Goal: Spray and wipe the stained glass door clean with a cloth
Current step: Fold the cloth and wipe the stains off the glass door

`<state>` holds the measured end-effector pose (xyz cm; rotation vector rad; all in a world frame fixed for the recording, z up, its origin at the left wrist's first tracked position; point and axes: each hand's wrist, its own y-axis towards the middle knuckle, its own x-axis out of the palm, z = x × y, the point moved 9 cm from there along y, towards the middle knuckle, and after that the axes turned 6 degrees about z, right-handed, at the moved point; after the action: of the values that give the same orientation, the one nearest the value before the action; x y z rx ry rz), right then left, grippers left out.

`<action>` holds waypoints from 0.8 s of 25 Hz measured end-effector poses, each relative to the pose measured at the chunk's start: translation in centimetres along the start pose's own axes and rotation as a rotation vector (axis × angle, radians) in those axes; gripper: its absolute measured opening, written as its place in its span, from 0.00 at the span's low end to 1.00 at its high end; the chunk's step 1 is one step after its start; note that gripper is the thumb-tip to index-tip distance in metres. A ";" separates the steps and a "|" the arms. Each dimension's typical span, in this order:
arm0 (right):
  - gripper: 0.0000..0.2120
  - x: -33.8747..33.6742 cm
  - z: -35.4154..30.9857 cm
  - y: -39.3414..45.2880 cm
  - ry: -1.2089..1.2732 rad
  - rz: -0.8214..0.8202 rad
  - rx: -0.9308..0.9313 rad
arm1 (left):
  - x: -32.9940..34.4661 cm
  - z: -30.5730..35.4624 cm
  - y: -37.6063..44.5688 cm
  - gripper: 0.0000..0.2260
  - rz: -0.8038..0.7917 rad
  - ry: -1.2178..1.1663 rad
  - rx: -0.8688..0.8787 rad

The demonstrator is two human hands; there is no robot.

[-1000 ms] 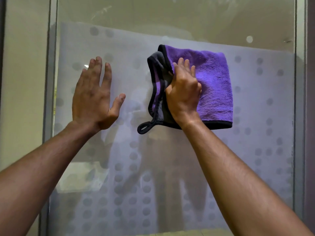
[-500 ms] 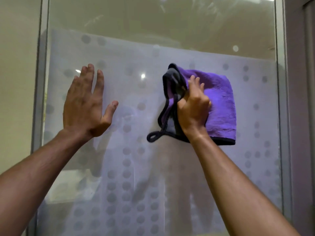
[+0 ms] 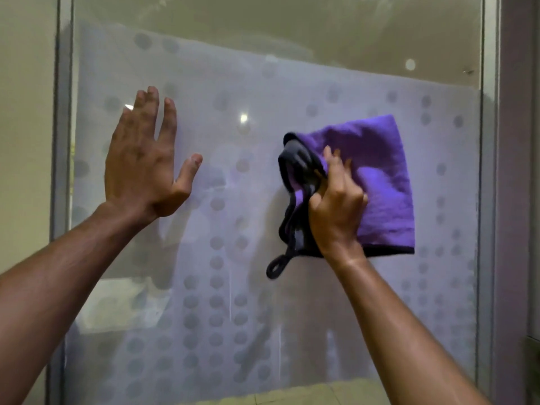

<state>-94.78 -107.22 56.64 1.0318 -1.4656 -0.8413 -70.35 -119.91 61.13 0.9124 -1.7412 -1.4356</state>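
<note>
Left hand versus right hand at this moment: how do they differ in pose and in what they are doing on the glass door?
The left hand lies flat with fingers straight and spread, thumb out; the right hand has its fingers curled. The left hand holds nothing and touches bare glass; the right hand grips the purple cloth at its bunched dark edge. The left hand sits higher, near the door's left frame; the right sits lower, toward the right. Both are against the glass door.
</note>
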 end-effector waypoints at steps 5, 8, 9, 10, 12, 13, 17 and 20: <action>0.19 -1.6 1.0 -3.9 0.051 -0.049 -0.107 | -0.3 0.0 0.0 0.37 -0.016 -0.006 -0.004; 0.23 -1.1 2.4 0.2 0.017 0.046 0.086 | -0.4 0.2 0.1 0.36 -0.015 -0.013 -0.006; 0.23 -0.7 2.4 1.3 0.030 0.067 0.154 | -0.4 0.2 0.1 0.36 -0.015 -0.005 -0.006; 0.23 -0.4 2.2 2.3 0.045 0.082 0.210 | -0.4 0.2 0.1 0.36 -0.017 0.000 -0.008; 0.23 0.8 0.8 3.4 0.052 0.088 0.244 | -0.2 0.2 0.2 0.36 -0.011 0.006 -0.012; 0.23 1.5 -0.5 3.5 0.051 0.070 0.192 | -0.2 0.2 0.1 0.36 -0.008 0.005 -0.010; 0.17 1.8 -5.1 -0.7 0.199 -0.019 -0.187 | 0.0 -0.1 0.2 0.36 0.006 0.008 -0.007; 0.13 0.0 -1.8 -4.1 0.269 -0.074 -0.169 | 0.1 -0.2 0.2 0.36 0.002 0.004 -0.006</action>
<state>-92.41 -108.63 53.15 1.0323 -1.1170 -0.8293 -70.22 -120.06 61.39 0.9094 -1.7338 -1.4362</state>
